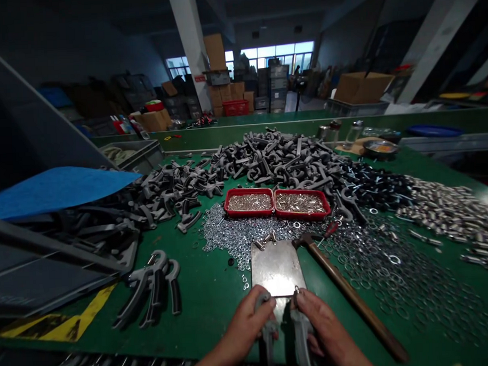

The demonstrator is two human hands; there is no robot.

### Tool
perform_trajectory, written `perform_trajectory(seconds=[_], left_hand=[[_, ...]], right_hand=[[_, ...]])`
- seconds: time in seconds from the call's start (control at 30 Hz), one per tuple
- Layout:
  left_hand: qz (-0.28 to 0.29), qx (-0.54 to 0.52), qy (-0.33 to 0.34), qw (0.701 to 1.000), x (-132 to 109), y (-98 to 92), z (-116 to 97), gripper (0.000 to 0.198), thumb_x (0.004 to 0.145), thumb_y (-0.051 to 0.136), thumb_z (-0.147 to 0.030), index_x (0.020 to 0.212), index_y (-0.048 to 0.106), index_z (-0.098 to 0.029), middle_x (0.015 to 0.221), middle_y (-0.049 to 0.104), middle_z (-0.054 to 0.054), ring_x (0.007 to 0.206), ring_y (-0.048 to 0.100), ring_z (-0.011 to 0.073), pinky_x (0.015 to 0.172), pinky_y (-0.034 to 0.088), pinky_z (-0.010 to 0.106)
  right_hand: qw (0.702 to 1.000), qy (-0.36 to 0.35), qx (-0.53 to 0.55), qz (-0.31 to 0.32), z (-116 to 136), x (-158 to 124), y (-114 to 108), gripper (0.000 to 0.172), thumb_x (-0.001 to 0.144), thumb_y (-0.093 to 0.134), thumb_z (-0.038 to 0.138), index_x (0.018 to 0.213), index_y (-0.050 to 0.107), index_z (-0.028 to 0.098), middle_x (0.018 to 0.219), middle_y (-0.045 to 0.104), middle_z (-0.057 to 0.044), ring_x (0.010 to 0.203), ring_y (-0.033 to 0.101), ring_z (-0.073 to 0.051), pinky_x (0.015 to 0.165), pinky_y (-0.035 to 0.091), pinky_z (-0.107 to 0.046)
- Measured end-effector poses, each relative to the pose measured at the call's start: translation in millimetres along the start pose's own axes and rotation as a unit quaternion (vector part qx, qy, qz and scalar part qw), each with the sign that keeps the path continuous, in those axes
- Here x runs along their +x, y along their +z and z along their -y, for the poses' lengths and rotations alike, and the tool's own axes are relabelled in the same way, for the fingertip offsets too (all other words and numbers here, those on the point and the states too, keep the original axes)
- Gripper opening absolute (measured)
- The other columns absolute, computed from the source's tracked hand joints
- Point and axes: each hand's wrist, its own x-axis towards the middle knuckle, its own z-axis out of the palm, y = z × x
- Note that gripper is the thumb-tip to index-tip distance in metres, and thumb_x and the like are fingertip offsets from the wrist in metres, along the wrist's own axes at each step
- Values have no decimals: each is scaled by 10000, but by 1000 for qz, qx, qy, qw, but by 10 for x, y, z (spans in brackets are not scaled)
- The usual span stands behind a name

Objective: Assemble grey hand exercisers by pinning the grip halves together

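Green bench [208, 301]: grey handles [302, 336] gripped at six o'clock by left hand [251, 316] and right hand [323, 316]; judged light, stiff, best held mid-length.

Low in the view, the left hand [248, 313] held a grey handle [268, 331] and the right hand [324, 324] held a second handle [302, 333], side by side but apart, at the near edge of a metal plate [275, 264] on the green tabletop [210, 296]. A hammer [347, 287] lay just right of the plate, a few pins [260, 245] rested near the plate's far edge, and two red trays [249, 212] of small parts stood beyond, bordered by scattered washers [219, 232]. Behind the trays rose a heap [275, 160] of grey parts.
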Motion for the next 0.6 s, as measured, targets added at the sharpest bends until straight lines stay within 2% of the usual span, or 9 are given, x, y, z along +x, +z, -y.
perform_trajectory(seconds=[0.07, 0.1, 0.2, 0.27, 0.3, 0.37, 0.43, 0.53, 0.6], left_hand=[[-53, 8, 31, 998, 29, 12, -85, 392, 893, 550, -591, 894, 436, -216, 664, 555, -50, 526, 585, 130, 501, 397, 223], [-54, 16, 35, 998, 31, 26, -118, 389, 893, 551, -588, 895, 435, -218, 659, 547, -54, 523, 572, 128, 512, 412, 229], [24, 36, 16, 999, -34, 113, -94, 409, 868, 597, -593, 882, 476, -203, 735, 557, -30, 620, 573, 128, 581, 441, 232], [76, 10, 1, 997, -102, 167, 18, 450, 857, 592, -633, 860, 490, -194, 746, 549, -23, 651, 551, 120, 603, 433, 223], [81, -9, -5, 997, -126, 181, 83, 473, 857, 574, -659, 850, 486, -195, 723, 539, -27, 630, 533, 114, 587, 421, 218], [53, -32, -9, 998, -136, 178, 186, 500, 859, 538, -696, 838, 464, -202, 654, 518, -44, 545, 503, 103, 523, 390, 212], [-11, -41, -8, 999, -88, 152, 217, 484, 864, 536, -686, 842, 447, -211, 618, 509, -58, 480, 498, 100, 473, 373, 210], [-88, -83, -15, 993, 29, 136, 131, 424, 864, 564, -626, 895, 444, -221, 594, 487, -79, 404, 444, 89, 397, 324, 198], [-96, -106, -21, 989, 89, 168, 35, 385, 858, 577, -578, 935, 457, -220, 595, 478, -84, 384, 398, 81, 367, 288, 192]], right_hand=[[998, -16, -43, -42, 24, 11, -43, 405, 866, 609, 621, 905, 606, 218, 808, 611, 24, 654, 561, -107, 561, 432, -173], [996, -34, -62, -50, 33, 18, -51, 407, 864, 607, 622, 892, 614, 216, 819, 615, 17, 713, 578, -131, 618, 463, -201], [989, -93, -107, -44, 36, 19, -30, 416, 838, 629, 620, 791, 612, 207, 767, 602, 14, 749, 575, -171, 696, 478, -254], [986, -109, -125, -29, 20, -6, -15, 401, 843, 632, 600, 772, 614, 206, 777, 618, 7, 775, 585, -185, 718, 476, -263], [984, -115, -134, -18, 11, -23, -15, 384, 860, 617, 584, 798, 629, 205, 796, 634, 1, 796, 597, -194, 737, 479, -269], [981, -124, -147, -2, -4, -58, -33, 357, 897, 578, 553, 883, 661, 206, 849, 666, -11, 852, 620, -213, 787, 484, -287], [979, -124, -162, -19, -8, -77, -61, 350, 907, 565, 541, 919, 672, 208, 877, 676, -17, 876, 620, -221, 804, 479, -293], [969, -125, -206, -56, 24, -57, -67, 352, 903, 561, 550, 848, 643, 213, 844, 647, -9, 824, 588, -206, 747, 464, -275], [960, -139, -236, -55, 72, -26, -32, 341, 913, 547, 538, 808, 602, 218, 793, 607, 7, 771, 561, -189, 701, 447, -263]])
